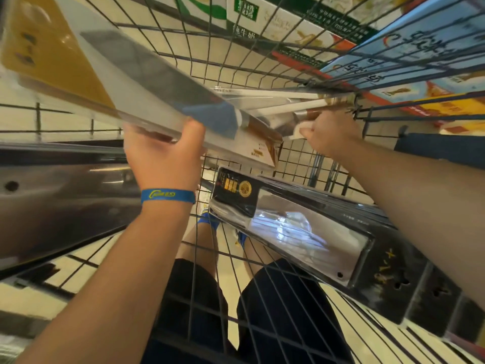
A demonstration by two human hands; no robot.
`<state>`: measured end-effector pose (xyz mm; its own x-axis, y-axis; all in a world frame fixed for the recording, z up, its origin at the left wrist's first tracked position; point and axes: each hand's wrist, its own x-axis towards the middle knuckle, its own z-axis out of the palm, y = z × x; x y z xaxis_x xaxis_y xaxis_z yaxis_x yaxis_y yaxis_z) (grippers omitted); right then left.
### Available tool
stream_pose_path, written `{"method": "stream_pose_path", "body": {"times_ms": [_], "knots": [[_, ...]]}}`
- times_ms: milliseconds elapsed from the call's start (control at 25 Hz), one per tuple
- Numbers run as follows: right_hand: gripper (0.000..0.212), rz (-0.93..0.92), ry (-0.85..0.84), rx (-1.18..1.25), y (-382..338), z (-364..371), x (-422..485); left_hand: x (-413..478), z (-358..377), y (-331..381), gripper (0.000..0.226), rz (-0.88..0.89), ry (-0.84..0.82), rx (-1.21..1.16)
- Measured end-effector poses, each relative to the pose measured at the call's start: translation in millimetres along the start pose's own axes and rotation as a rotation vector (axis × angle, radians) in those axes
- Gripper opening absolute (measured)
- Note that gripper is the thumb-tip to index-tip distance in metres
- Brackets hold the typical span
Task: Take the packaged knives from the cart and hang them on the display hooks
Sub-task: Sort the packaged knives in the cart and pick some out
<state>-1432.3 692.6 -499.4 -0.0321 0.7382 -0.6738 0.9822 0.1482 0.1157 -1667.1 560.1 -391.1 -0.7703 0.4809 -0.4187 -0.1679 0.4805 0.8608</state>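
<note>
Head view, wire cart (304,82), cream tiled floor (65,122), milk cartons (246,14)

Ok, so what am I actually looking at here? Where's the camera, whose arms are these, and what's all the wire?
There is no machine here. A person wears one wide-angle camera on the head, looking down, so the arms are their own and straight lines look bent. The wire is a cart, seen from above. The left hand, with a blue wristband, holds up a knife pack: a broad blade on yellow card. The right hand grips the end of a second pack deeper in the cart. A black pack with a cleaver lies in the cart, nearer the person. The printed boxes at the top are beyond the wire. The person's legs show through the mesh.
</note>
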Motion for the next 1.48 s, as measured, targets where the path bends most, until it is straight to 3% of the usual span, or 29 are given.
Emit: {"method": "stream_pose_path", "body": {"times_ms": [80,160,320,440,480,560,640,720,800,880,1000,1080,1200,1480], "knots": [[0.049,-0.045,-0.065,0.069,1.0,-1.4,-9.1,3.7,2.5,3.5,0.041,-0.033,0.0,-0.074],[0.05,-0.036,-0.091,0.342,-5.4,-4.5,-26.3,4.5,2.6,10.4,0.042,-0.075,-0.013,-0.146],[0.039,0.018,-0.004,0.708,-19.6,-35.0,-61.7,-0.4,-13.8,39.6,0.034,-0.149,-0.084,-0.214],[0.033,0.08,-0.168,1.164,-20.5,-81.8,-96.8,-3.2,-33.2,70.8,0.039,-0.187,-0.216,-0.167],[0.04,0.026,-0.214,1.201,-22.3,-98.0,-116.6,-6.5,-41.2,81.5,0.035,-0.199,-0.272,-0.134],[0.062,-0.152,-0.284,1.043,-29.7,-124.0,-158.8,-16.8,-53.2,99.0,0.03,-0.236,-0.385,-0.081],[0.071,-0.24,-0.369,0.954,-42.6,-135.6,-201.3,-31.8,-61.6,113.7,0.034,-0.268,-0.486,-0.087],[0.072,-0.265,-0.419,1.125,-54.1,-138.1,-242.4,-52.6,-68.9,130.6,0.02,-0.287,-0.52,-0.158],[0.058,-0.263,-0.339,1.383,-59.3,-135.6,-279.2,-79.8,-74.5,144.9,0.023,-0.369,-0.599,-0.271],[0.063,-0.169,-0.202,1.598,-58.9,-136.6,-312.8,-105.6,-81.9,155.6,0.042,-0.454,-0.731,-0.317],[0.066,-0.082,-0.058,1.776,-48.9,-141.9,-348.1,-125.8,-85.4,170.7,0.044,-0.389,-0.914,-0.159],[0.056,-0.09,0.046,1.815,-35.1,-152.8,-363.8,-138.0,-81.3,184.9,0.038,-0.309,-0.973,-0.084],[0.058,-0.102,0.142,1.806,-14.3,-172.1,-380.0,-161.5,-69.1,204.9,0.029,-0.226,-0.974,-0.084],[0.043,-0.148,0.312,1.842,35.0,-208.0,-408.8,-196.3,-36.8,251.8,0.025,-0.038,-0.984,-0.095]]}}
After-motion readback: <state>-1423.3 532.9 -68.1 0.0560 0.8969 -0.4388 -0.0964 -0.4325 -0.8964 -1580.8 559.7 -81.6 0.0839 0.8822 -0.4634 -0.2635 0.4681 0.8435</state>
